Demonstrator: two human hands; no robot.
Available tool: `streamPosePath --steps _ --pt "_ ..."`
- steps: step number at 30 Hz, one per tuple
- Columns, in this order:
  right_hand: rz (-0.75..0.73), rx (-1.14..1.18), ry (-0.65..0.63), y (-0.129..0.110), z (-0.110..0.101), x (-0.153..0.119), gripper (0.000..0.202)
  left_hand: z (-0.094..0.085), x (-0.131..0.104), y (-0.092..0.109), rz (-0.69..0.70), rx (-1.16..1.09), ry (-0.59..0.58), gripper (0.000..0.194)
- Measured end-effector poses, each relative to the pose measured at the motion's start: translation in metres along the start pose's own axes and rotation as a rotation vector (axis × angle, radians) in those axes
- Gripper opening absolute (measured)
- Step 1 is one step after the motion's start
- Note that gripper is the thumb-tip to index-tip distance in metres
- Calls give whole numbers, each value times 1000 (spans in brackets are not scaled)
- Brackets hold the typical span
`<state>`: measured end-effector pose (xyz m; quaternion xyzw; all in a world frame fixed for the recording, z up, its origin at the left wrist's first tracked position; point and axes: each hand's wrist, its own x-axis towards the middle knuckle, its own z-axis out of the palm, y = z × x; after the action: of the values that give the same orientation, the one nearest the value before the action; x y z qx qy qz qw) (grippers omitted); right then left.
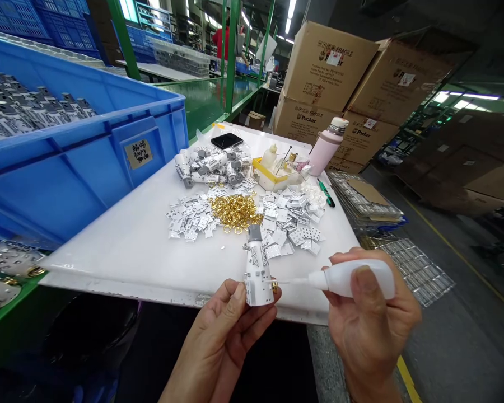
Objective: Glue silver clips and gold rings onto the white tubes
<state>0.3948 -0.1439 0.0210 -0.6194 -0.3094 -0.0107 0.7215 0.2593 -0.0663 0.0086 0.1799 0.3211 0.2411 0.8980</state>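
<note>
Pocher cartons (304, 120) rise beyond the far edge of the white worktable (130, 240); at its near edge, your left hand (229, 330) closes around a white cylindrical part (257, 274), your right hand (373, 313) grips a squeeze bottle (342, 277), nozzle (317, 280) sideways toward it. Light, steady pressure should serve best.

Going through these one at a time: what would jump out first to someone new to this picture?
Probably the pile of gold rings, bright among white pieces in the middle of the white table. Next, in front of it, the left hand holds a white cylindrical part, while the right hand points a white squeeze bottle at its side. The big blue bin dominates the picture's left.
</note>
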Motion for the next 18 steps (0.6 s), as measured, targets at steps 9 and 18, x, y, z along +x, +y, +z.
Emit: streamPosePath --steps 9,18 --pt "-53 -66 28 -3 2 0 25 -5 0 0 -13 -13 -11 15" --pt "-104 -174 35 -3 3 1 30 -5 2 -2 -12 -21 -8 13"
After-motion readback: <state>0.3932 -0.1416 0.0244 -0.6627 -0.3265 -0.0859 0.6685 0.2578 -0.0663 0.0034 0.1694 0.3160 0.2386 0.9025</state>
